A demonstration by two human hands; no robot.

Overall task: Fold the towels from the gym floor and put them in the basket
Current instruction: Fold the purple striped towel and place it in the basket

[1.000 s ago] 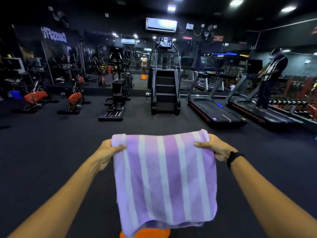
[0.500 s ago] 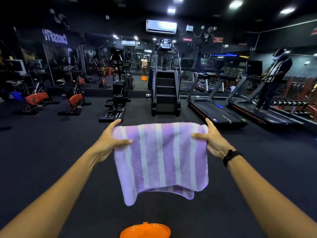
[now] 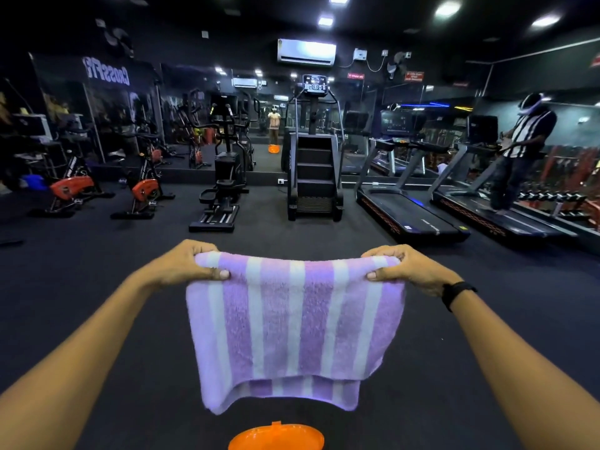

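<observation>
Head cam Q: what's each hand doing?
Reply: left hand [image 3: 185, 264] and right hand [image 3: 410, 271] each pinch a top corner of the striped towel [image 3: 292, 319], held up doubled over in the air. Orange basket [image 3: 276, 437] sits on the floor [image 3: 97, 271] right below it, not touching.

Dark rubber gym floor [image 3: 97, 303] carries an orange basket [image 3: 276, 436] at the near edge, two orange spin bikes [image 3: 143, 190] at far left, an elliptical [image 3: 224, 177], a stair climber [image 3: 315, 177], and two treadmills [image 3: 409, 212] at far right.
</observation>
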